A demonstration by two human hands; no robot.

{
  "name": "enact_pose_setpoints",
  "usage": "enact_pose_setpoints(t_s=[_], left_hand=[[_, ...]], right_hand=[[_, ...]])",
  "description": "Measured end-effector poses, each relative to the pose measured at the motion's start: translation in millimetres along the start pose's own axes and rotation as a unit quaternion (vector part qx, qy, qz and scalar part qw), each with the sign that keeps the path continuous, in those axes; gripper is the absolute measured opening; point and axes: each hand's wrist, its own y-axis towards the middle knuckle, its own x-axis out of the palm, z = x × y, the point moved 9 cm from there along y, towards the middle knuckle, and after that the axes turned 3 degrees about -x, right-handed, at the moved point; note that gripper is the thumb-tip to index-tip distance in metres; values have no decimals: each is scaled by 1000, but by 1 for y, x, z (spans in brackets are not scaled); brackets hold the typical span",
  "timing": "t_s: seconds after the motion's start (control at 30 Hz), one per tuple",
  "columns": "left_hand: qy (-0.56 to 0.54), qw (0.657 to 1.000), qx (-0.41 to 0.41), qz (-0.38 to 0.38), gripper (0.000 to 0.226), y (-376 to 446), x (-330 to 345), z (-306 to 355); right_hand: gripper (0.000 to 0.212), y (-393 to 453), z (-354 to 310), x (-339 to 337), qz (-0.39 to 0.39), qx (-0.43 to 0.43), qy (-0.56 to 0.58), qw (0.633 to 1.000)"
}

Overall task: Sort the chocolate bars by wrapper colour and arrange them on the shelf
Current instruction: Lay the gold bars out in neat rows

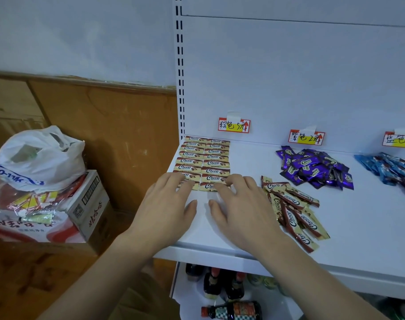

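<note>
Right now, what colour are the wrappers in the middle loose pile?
Purple wrappers, clearest in the head view.

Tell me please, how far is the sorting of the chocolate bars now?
Done: the bars are grouped by colour, and brown bars lie in two neat columns. In hand: the left hand and right hand press flat on the front row. Left: the loose brown pile, purple pile and blue pile are still unarranged.

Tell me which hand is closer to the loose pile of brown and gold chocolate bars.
Right. The right hand lies flat on the shelf directly beside the loose brown and gold pile; the left hand is farther off, beyond the right hand, fingers on the tidy rows.
</note>
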Motion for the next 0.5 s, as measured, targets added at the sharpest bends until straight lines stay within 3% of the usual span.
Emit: enact_pose_setpoints(t_s=[0.13,0.3,0.5], left_hand=[[-25,998,60,21,42,4,-9,42],[-31,989,141,-12,35,9,11,112],[6,986,159,-54,48,20,39,150]], right_hand=[[47,-17,32,-25,48,10,4,999],[30,-50,111,-46,80,95,1,992],[60,-71,135,-38,6,110,31,993]])
